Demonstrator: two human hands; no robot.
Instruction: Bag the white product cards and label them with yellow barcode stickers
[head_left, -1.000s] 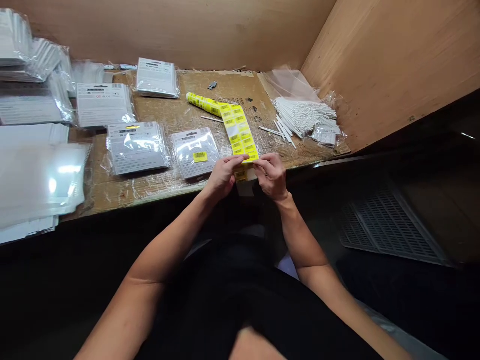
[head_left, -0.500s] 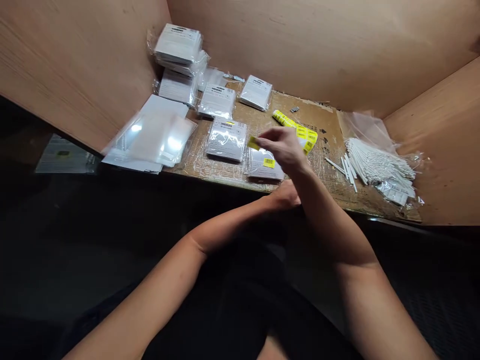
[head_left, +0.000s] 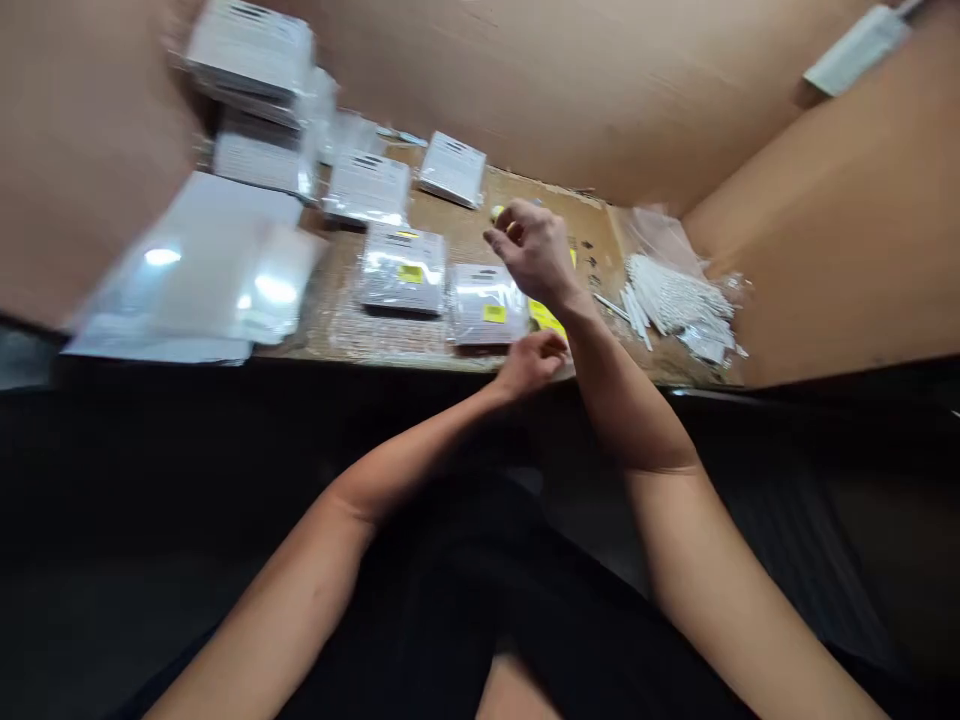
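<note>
My left hand (head_left: 531,362) is closed at the table's front edge, pinching the near end of the yellow barcode label strip (head_left: 546,318). My right hand (head_left: 531,250) hovers above the table with fingers loosely bent and apart; I see nothing in them, though the view is blurred. Just left of it lie two clear packets side by side, the left packet (head_left: 403,270) and the right packet (head_left: 487,305), each with one yellow label on it. The far end of the strip is hidden behind my right hand.
More bagged white packets lie at the back (head_left: 369,188) (head_left: 452,168) and stacked at far left (head_left: 251,50). A pile of clear sleeves (head_left: 210,270) covers the left. White sticks in a plastic bag (head_left: 675,300) lie right. Wooden walls (head_left: 600,90) enclose the bench.
My right hand carried a yellow label left from the strip; the left packet now bears a label and the hand has drawn back, lifted. My left hand stayed at the strip. The view swung left.
</note>
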